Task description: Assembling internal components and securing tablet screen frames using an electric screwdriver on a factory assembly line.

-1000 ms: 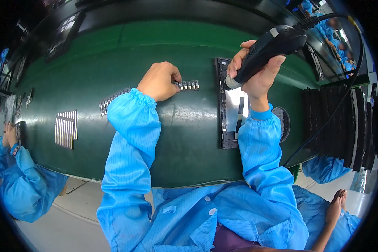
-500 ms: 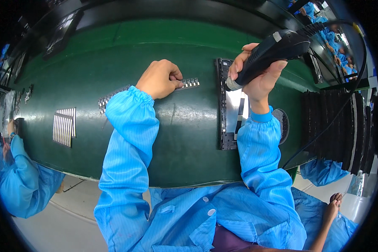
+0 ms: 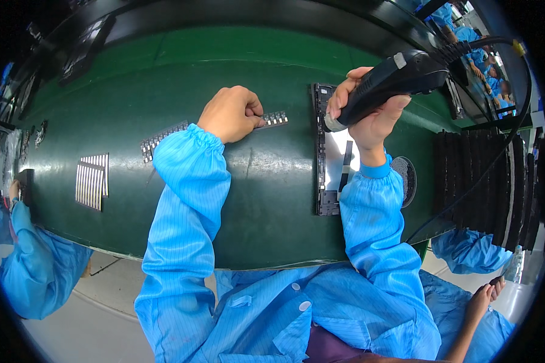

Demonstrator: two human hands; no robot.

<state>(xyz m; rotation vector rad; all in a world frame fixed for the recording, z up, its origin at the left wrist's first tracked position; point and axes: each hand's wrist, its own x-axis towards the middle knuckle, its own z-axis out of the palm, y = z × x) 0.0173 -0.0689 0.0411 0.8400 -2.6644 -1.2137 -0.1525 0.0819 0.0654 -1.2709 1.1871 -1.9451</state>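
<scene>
Head view: on the green belt (image 3: 266,199), the left hand (image 3: 231,112) pinched a strip of small metal parts (image 3: 274,118), while the right hand (image 3: 369,115) stayed wrapped around a black handheld tool (image 3: 399,78), its tip over a black frame (image 3: 328,151) lying just beside that strip.

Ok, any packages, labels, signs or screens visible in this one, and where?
White label: small pale square patch on the black handheld tool in the right hand.
Yellow tag: small band on the black cable, upper right.
No packages, signs or screens show.
</scene>
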